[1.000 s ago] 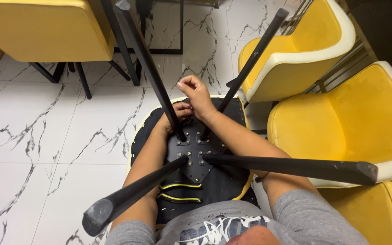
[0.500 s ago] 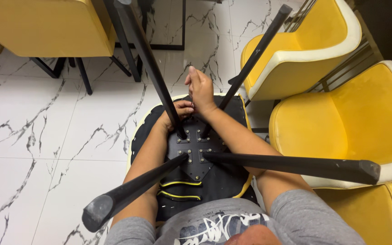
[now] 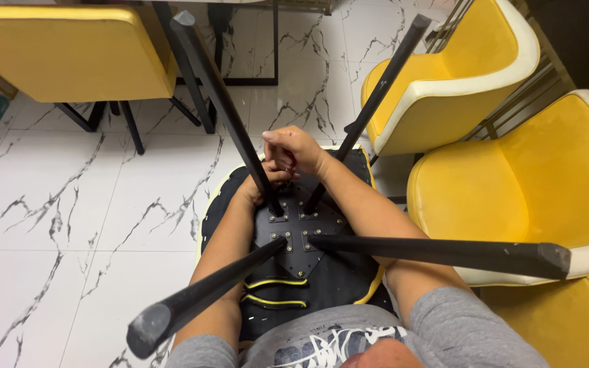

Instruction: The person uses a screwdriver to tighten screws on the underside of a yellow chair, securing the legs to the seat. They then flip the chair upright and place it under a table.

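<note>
I count four black legs (image 3: 438, 251) on the upturned chair (image 3: 294, 300) resting against my lap, bolted to one black mounting plate (image 3: 299, 235). Three yellow chairs (image 3: 512, 184) crowd my right side; another (image 3: 69, 54) stands ahead on the marble floor (image 3: 69, 225). My right hand (image 3: 294, 150) is curled closed above the plate's far edge, pinching something too small to tell. My left hand (image 3: 264, 184) sits beneath it, fingers bent beside a leg's base; its grip is hidden.
</note>
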